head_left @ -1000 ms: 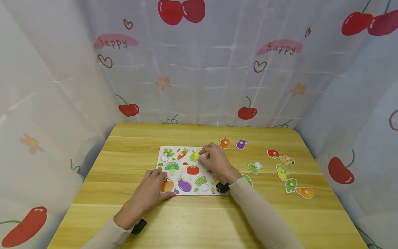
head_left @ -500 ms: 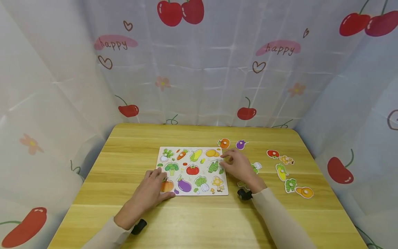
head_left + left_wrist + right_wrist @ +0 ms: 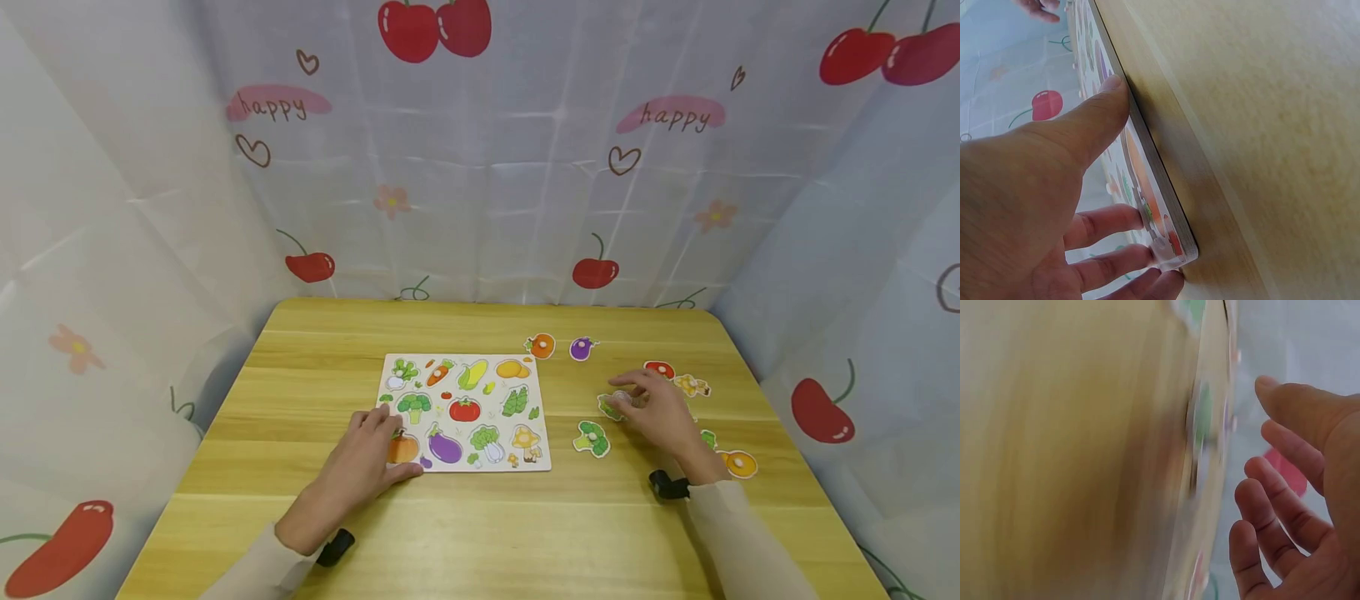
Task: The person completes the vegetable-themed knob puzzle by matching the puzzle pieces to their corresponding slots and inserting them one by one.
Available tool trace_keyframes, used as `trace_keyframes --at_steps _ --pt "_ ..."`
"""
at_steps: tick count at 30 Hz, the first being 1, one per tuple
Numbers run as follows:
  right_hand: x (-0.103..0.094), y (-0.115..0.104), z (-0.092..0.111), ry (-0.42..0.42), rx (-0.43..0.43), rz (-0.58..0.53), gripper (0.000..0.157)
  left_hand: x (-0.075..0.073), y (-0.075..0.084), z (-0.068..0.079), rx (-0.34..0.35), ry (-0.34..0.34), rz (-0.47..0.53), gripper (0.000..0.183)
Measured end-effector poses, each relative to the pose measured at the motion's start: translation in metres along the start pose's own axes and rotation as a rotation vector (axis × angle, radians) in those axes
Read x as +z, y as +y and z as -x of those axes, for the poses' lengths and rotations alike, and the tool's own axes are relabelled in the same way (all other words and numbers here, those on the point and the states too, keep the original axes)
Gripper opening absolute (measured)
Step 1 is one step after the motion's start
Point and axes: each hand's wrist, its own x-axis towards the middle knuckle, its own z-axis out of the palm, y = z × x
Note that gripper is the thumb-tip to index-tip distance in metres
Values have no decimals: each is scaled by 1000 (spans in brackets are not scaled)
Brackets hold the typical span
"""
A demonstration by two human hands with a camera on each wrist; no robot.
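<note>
My left hand rests on the near left corner of the vegetable puzzle board, over its pumpkin picture. In the left wrist view its thumb lies along the board's near edge and the spread fingers touch the corner. My right hand hovers over the bok choy piece, partly covering it, with thumb and fingers apart and holding nothing. In the right wrist view a blurred green piece lies beyond the fingers. A carrot piece and a radish piece, both knobbed, sit in the board's top row.
A broccoli piece lies right of the board. Behind are a pumpkin piece and an eggplant piece. Tomato, mushroom and potato pieces lie at the right; others are partly hidden by my right hand. Printed curtains surround the table.
My right hand has moved right, from above the board's top right area to the bok choy piece, uncovering the board's right side and the broccoli piece. The left hand stays put.
</note>
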Motion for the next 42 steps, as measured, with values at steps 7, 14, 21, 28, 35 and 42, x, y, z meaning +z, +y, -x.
trace_keyframes --at_steps 7,14,21,28,35,42 --pt "-32 42 21 25 70 70 43 0 0 0 -5 -4 5 82" --pt "-48 69 38 43 144 93 45 -1 0 0 -10 -9 2 81" --pt "-54 82 43 14 201 84 36 -1 1 -1 -12 -8 1 82" --pt "-54 84 44 17 200 75 25 -1 1 -2 -18 -13 -4 83" --pt "-53 80 42 19 189 91 23 1 0 -1 -20 -10 -7 84" --pt "-50 76 37 22 179 64 24 0 1 -2 -22 -14 -11 83"
